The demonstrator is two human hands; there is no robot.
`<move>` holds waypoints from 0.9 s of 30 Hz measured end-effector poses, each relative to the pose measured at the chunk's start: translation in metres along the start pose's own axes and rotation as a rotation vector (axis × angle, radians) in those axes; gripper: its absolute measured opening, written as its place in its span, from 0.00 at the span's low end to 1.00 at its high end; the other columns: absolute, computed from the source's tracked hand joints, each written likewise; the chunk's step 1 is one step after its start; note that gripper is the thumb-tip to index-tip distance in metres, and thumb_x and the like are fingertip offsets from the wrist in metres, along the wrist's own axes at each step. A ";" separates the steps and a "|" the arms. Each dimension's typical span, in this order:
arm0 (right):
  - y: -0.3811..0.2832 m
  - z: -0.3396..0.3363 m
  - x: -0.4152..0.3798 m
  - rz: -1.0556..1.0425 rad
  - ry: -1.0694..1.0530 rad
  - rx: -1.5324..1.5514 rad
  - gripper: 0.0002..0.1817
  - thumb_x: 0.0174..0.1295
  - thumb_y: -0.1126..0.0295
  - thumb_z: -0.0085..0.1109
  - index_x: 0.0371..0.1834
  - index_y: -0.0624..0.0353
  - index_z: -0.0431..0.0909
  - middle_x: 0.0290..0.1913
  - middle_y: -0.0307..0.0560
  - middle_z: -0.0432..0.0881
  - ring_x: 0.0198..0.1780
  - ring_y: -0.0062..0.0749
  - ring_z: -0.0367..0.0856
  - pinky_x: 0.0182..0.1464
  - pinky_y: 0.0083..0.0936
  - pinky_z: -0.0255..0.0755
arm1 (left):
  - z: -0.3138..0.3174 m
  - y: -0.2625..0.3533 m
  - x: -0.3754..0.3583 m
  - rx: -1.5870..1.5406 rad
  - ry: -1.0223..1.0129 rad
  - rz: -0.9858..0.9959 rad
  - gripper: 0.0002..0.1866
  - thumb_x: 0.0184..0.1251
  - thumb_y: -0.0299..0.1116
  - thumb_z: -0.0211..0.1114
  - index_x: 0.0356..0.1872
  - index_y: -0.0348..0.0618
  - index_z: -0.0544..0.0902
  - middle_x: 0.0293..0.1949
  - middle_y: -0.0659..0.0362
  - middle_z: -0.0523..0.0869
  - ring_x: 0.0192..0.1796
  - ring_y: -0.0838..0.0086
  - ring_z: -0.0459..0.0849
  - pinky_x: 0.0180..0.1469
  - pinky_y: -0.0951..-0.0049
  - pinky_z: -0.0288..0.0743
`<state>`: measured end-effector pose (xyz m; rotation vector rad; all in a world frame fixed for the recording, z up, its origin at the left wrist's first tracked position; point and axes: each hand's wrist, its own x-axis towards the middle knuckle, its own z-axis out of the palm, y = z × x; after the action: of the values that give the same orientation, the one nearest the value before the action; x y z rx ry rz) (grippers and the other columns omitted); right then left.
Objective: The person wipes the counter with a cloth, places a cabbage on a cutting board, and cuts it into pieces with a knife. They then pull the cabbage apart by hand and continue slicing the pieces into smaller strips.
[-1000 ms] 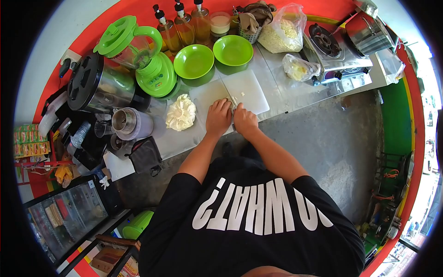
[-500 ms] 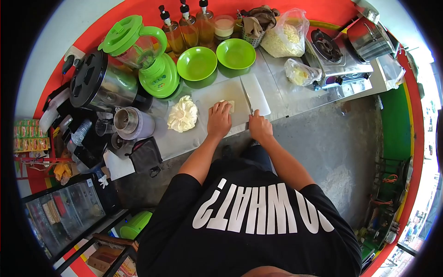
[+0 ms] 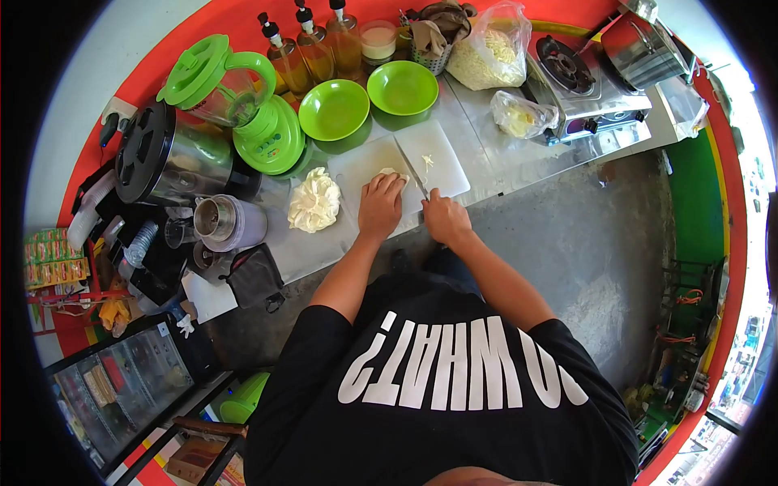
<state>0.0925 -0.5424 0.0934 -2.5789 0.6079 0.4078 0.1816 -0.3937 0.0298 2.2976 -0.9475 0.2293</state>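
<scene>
Currently left hand (image 3: 381, 206) presses fingers closed down on pale vegetable piece (image 3: 392, 172), which lies on cutting board (image 3: 444, 154) under the fingertips. Right hand (image 3: 445, 219) is wrapped around knife (image 3: 412, 170) handle, blade just beside left fingertips. Piece looks soft, light, leafy; best pinned from above, knuckles curled back.

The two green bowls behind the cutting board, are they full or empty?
Empty: both green bowls sit upright and show only bare green insides.
</scene>
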 end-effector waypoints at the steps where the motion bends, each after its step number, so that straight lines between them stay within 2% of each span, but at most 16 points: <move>1: -0.003 -0.005 0.001 -0.022 -0.011 -0.052 0.18 0.79 0.56 0.49 0.51 0.64 0.71 0.41 0.68 0.88 0.45 0.66 0.88 0.49 0.55 0.81 | 0.000 0.000 0.000 -0.002 -0.005 0.023 0.16 0.66 0.27 0.63 0.54 0.47 0.85 0.59 0.61 0.84 0.66 0.62 0.77 0.65 0.59 0.69; 2: -0.006 -0.008 0.002 -0.044 -0.022 -0.104 0.18 0.79 0.56 0.49 0.51 0.64 0.71 0.41 0.65 0.89 0.45 0.63 0.90 0.49 0.51 0.83 | 0.000 0.000 0.000 -0.002 -0.011 0.027 0.16 0.66 0.27 0.63 0.54 0.47 0.85 0.59 0.61 0.84 0.66 0.62 0.77 0.65 0.59 0.69; 8: -0.016 0.003 -0.005 -0.027 -0.021 -0.155 0.17 0.79 0.58 0.50 0.49 0.64 0.70 0.40 0.60 0.90 0.44 0.56 0.91 0.46 0.47 0.85 | -0.003 0.003 0.002 0.008 -0.025 0.039 0.15 0.64 0.26 0.64 0.53 0.46 0.85 0.59 0.61 0.85 0.66 0.63 0.77 0.65 0.59 0.70; 9: -0.014 0.008 -0.006 -0.027 -0.022 -0.155 0.17 0.79 0.58 0.50 0.49 0.64 0.70 0.40 0.60 0.90 0.44 0.56 0.91 0.46 0.47 0.85 | -0.002 0.002 0.002 0.008 -0.022 0.037 0.15 0.64 0.26 0.64 0.53 0.47 0.86 0.59 0.61 0.85 0.66 0.63 0.77 0.65 0.59 0.70; 11: -0.012 0.017 -0.007 0.006 -0.017 -0.099 0.17 0.80 0.57 0.48 0.49 0.64 0.69 0.39 0.65 0.89 0.44 0.64 0.89 0.48 0.53 0.83 | -0.001 0.001 0.001 0.010 -0.020 0.035 0.15 0.64 0.26 0.64 0.52 0.47 0.86 0.59 0.61 0.85 0.66 0.63 0.77 0.65 0.59 0.70; 14: -0.011 0.026 -0.006 0.027 0.001 -0.064 0.17 0.80 0.58 0.48 0.48 0.64 0.69 0.38 0.65 0.89 0.43 0.63 0.89 0.46 0.52 0.83 | 0.003 -0.002 0.000 -0.005 -0.016 0.026 0.14 0.67 0.27 0.62 0.52 0.47 0.86 0.59 0.61 0.85 0.66 0.61 0.77 0.64 0.58 0.69; 20: -0.014 0.021 0.024 -0.030 0.051 -0.058 0.17 0.80 0.58 0.49 0.48 0.64 0.69 0.38 0.64 0.89 0.43 0.62 0.90 0.46 0.51 0.83 | -0.002 -0.001 0.002 -0.028 -0.021 0.036 0.15 0.64 0.26 0.64 0.52 0.47 0.86 0.59 0.61 0.85 0.66 0.62 0.78 0.64 0.59 0.71; 27: -0.017 0.025 -0.001 -0.006 0.035 -0.085 0.17 0.79 0.58 0.49 0.48 0.64 0.68 0.38 0.62 0.89 0.43 0.60 0.90 0.47 0.49 0.84 | 0.001 -0.002 0.002 -0.042 -0.004 0.028 0.14 0.65 0.26 0.64 0.50 0.47 0.87 0.59 0.62 0.86 0.65 0.62 0.78 0.62 0.59 0.71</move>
<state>0.0952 -0.5164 0.0782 -2.6731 0.6078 0.3952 0.1844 -0.3943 0.0289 2.2488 -0.9782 0.2151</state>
